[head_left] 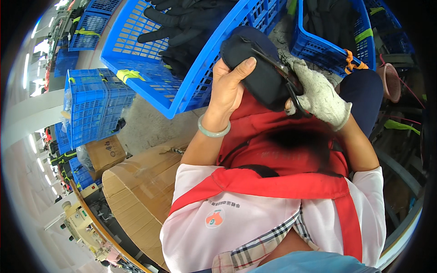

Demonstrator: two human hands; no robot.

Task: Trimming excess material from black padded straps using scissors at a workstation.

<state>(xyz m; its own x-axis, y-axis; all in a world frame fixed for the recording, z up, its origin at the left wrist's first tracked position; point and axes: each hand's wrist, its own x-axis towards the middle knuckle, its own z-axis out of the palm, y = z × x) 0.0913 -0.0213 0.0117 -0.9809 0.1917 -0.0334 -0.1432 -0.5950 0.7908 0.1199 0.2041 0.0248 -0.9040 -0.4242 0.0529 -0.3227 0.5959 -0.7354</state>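
Note:
My left hand (231,84), bare with a pale bangle at the wrist, grips a rounded black fabric piece (265,86), its thumb pressed on top. A white knit glove with bare fingertips covers my right hand (321,93). It is closed around dark-handled scissors (297,98), whose metal part lies against the right edge of the fabric piece. The blade tips are hard to make out. Both hands are above my red apron (282,150).
A large blue basket (182,93) of black gloves (182,27) stands ahead on the left. Another blue basket (318,51) with dark items is ahead right. Stacked blue crates (98,107) and a large cardboard box (136,191) are at left. A pink basket (388,83) hangs at right.

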